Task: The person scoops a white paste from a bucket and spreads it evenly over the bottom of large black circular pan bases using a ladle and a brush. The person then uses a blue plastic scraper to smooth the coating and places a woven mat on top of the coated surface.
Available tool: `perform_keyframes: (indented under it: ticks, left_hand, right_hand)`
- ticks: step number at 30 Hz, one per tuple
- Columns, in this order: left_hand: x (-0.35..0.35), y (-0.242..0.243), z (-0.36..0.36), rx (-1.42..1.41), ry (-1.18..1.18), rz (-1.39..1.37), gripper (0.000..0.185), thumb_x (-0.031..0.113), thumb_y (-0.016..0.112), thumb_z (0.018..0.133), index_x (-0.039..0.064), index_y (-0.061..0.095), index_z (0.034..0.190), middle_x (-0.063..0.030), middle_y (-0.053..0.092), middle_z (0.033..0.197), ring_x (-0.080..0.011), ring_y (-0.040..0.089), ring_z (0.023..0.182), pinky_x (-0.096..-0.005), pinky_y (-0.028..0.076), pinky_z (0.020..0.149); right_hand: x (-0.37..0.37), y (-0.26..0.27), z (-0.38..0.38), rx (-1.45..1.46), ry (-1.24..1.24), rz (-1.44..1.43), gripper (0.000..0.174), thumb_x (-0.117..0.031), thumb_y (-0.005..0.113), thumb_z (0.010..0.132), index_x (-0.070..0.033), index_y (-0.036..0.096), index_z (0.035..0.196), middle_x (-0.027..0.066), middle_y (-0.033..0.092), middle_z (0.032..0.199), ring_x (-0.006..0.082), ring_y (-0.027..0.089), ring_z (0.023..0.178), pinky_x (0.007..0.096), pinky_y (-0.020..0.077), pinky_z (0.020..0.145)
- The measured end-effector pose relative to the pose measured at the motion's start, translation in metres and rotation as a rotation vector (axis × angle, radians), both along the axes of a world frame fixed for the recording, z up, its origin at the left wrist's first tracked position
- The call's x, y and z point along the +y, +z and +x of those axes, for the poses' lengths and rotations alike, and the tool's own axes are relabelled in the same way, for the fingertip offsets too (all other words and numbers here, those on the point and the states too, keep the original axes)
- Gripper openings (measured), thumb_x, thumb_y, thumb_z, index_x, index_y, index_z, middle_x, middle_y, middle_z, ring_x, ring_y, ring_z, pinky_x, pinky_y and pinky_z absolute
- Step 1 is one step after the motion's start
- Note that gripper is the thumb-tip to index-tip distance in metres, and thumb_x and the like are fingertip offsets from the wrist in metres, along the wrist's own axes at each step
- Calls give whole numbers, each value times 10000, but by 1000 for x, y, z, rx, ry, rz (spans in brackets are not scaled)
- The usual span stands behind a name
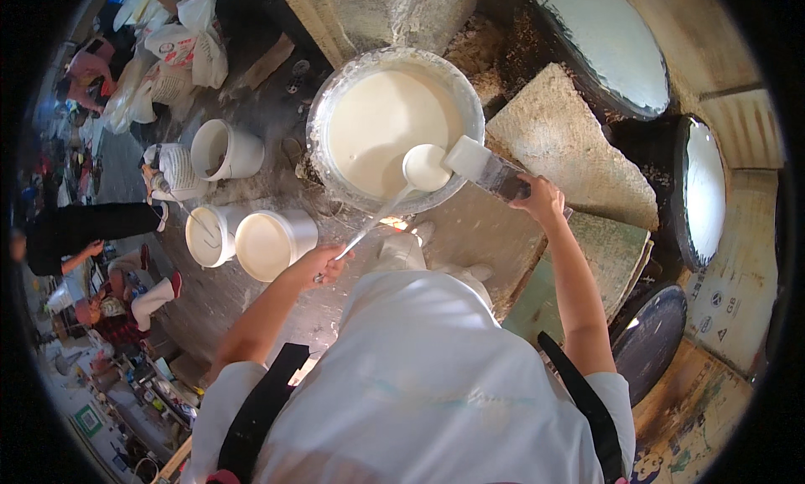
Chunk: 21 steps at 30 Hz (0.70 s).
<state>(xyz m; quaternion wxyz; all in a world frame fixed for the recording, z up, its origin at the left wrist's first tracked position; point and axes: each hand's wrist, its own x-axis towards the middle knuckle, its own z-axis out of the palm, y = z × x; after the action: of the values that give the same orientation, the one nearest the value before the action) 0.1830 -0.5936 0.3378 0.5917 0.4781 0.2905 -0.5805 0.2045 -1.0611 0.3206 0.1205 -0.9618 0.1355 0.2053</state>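
My left hand (319,267) grips the end of a long-handled metal ladle (377,216). The ladle's round bowl, filled with creamy white liquid, is over the near right part of a large coated pot (319,135). More of the same liquid (383,116) fills much of the pot. In my right hand (542,198) is a rectangular block-like piece (500,177), held by its darker end. Its other end is white and reaches over the pot's right rim, close beside the ladle bowl. Whether the two touch, I cannot tell.
White buckets (264,248) stand at left, some with pale liquid. A wire whisk (204,226) rests in one. Boards (582,147) lie at right beside large round black-rimmed pans (703,194). Sacks (188,43) are at upper left. A standing person (107,232) and others are farther left.
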Motion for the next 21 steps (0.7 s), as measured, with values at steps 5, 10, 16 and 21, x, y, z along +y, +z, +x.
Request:
perform_keyframes:
  ticks: [5,10,16,21]
  left_hand:
    - [-5,14,8,-32,-51,-32,244,268,395,957,55,515,967,73,287,521,-26,264,389,-186,247,351]
    - [-37,40,62,-213,-302,-19,215,249,443,938,47,514,952,75,315,539,-20,279,410,-179,235,364]
    - [-170,88,98,-385,-715,57,230,287,490,919,58,508,913,81,300,539,-23,268,414,-192,222,368]
    - [-331,108,52,-414,-1106,-120,277,337,551,887,64,510,910,82,308,538,-24,262,402,-199,209,366]
  right_hand:
    - [-28,-9,-30,7,-136,298,679,-362,800,561,-146,582,1166,123,649,987,265,610,944,352,463,819]
    - [-56,-33,-82,-100,-360,687,677,-302,807,606,-76,554,1191,96,644,1024,201,607,936,310,457,812]
    - [-92,-6,-204,-310,-685,1022,625,-157,792,662,-7,529,1207,65,603,1077,149,546,939,267,431,826]
    - [-109,63,-359,-530,-1029,1204,679,-220,804,639,-39,526,1231,-4,592,1024,70,520,854,198,414,724]
